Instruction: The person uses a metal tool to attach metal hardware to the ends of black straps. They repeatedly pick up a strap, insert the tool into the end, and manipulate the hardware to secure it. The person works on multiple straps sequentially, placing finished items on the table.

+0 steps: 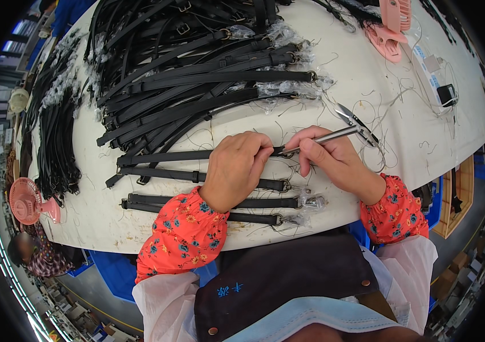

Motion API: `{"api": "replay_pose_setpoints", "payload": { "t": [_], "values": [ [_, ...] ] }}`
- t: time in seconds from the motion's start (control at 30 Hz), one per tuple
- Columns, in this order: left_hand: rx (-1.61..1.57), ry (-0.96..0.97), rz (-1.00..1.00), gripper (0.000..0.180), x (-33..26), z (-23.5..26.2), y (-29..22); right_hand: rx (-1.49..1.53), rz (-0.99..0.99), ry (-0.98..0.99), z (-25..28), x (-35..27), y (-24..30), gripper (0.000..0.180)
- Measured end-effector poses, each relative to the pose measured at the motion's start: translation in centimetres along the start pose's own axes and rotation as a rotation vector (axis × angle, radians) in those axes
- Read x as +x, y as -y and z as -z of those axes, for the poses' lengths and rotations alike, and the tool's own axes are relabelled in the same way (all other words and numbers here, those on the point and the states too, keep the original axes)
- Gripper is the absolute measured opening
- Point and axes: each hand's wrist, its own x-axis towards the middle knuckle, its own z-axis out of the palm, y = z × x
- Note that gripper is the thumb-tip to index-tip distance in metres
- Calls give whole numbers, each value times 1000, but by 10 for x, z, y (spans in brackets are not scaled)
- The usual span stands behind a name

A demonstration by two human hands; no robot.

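Observation:
My left hand [237, 165] is closed in a pinch on the end of a thin black belt [168, 157], which stretches away to the left across the table. Between thumb and fingers of my right hand [331, 159] is a slim silver metal tool [336, 135], its near end close to the belt's tip. My fingers partly hide that tip. Just beyond lies a pair of small scissors [356, 122], blades open. Nearer to me, several more black belts [208, 203] lie side by side, with small buckles and clear plastic wrap at their right ends.
A large heap of black belts [197, 80] covers the table's far left, with a bundle of straps [57, 142] beside it. Two pink fans, one at left [25, 199] and one clip-on [388, 43], stand near the edges. A white power strip [428, 74] trails cables; loose threads are scattered about.

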Motion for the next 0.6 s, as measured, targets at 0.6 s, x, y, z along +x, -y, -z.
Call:
{"api": "replay_pose_setpoints", "payload": {
  "t": [0.6],
  "values": [
    [210, 30, -179, 20, 0, 15, -1, 77, 175, -112, 0, -3, -5, 33]
  ]
}}
